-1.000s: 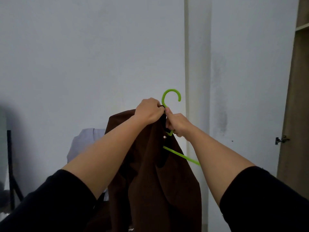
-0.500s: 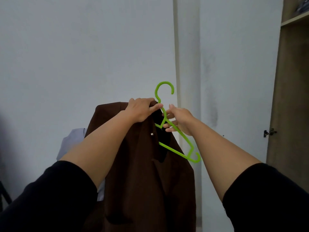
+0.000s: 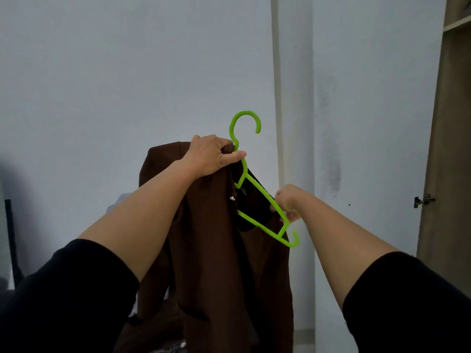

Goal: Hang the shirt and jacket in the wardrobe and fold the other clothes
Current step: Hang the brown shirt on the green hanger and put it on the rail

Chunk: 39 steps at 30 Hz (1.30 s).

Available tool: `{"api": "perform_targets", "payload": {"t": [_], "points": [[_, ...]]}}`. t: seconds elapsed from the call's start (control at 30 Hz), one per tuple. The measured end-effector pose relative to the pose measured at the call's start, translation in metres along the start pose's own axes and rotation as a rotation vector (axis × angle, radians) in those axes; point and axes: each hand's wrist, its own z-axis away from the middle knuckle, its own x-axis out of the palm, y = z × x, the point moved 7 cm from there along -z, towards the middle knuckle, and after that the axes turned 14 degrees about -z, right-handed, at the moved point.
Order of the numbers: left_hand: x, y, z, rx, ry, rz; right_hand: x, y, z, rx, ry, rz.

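Note:
A dark brown jacket [image 3: 224,271] hangs in front of me, held up at chest height against the white wall. A lime green plastic hanger [image 3: 257,197] sits half inside its collar, hook pointing up, right arm sticking out bare. My left hand [image 3: 214,155] grips the jacket's collar together with the hanger's neck just below the hook. My right hand [image 3: 289,202] pinches the jacket's right shoulder edge at the hanger's right arm. A pale garment [image 3: 114,207] peeks out behind the jacket, mostly hidden by my left forearm.
The wooden wardrobe [image 3: 448,149] stands at the right edge with a shelf near the top and a metal hinge [image 3: 423,200] on its side. A white column [image 3: 293,98] runs down the wall behind the hanger. A black stand [image 3: 11,240] is at far left.
My right hand has slid from the hanger's neck down along its right arm to the jacket's shoulder. The hanger's right arm has come out into view. My left hand stays at the collar.

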Motion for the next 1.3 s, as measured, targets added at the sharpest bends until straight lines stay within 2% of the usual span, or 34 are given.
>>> {"api": "perform_targets", "payload": {"t": [0.07,0.2,0.47,0.57,0.6,0.7,0.83,0.93,1.07,1.13,1.3], "points": [[-0.003,-0.011,0.002,-0.062,0.022,-0.021,-0.005,0.011,-0.001,0.060,0.010,0.009],[-0.006,-0.036,0.005,-0.216,0.076,-0.008,-0.008,0.028,0.001,0.160,0.015,-0.134],[0.010,-0.069,0.017,-0.430,0.104,0.078,0.000,0.028,0.003,0.136,-0.008,-0.494],[0.013,-0.079,0.024,-0.492,0.145,0.079,0.002,0.026,-0.004,0.054,-0.004,-0.588],[0.014,-0.082,0.025,-0.508,0.155,0.072,0.001,0.023,-0.006,-0.013,0.024,-0.526],[0.020,-0.087,0.028,-0.552,0.155,0.056,-0.007,0.008,-0.008,-0.270,0.172,-0.120],[0.026,-0.094,0.032,-0.595,0.140,0.042,-0.006,-0.002,-0.005,-0.334,0.223,0.137],[0.023,-0.093,0.034,-0.572,0.166,0.019,-0.008,-0.008,-0.006,-0.243,0.225,0.117],[0.025,-0.080,0.032,-0.461,0.172,-0.037,-0.008,-0.019,-0.004,-0.126,0.216,-0.153],[0.028,-0.074,0.032,-0.415,0.170,0.000,-0.005,-0.034,-0.001,-0.169,0.211,-0.200],[0.034,-0.055,0.031,-0.329,0.144,0.077,0.019,-0.085,0.009,-0.454,0.187,-0.024]]}}
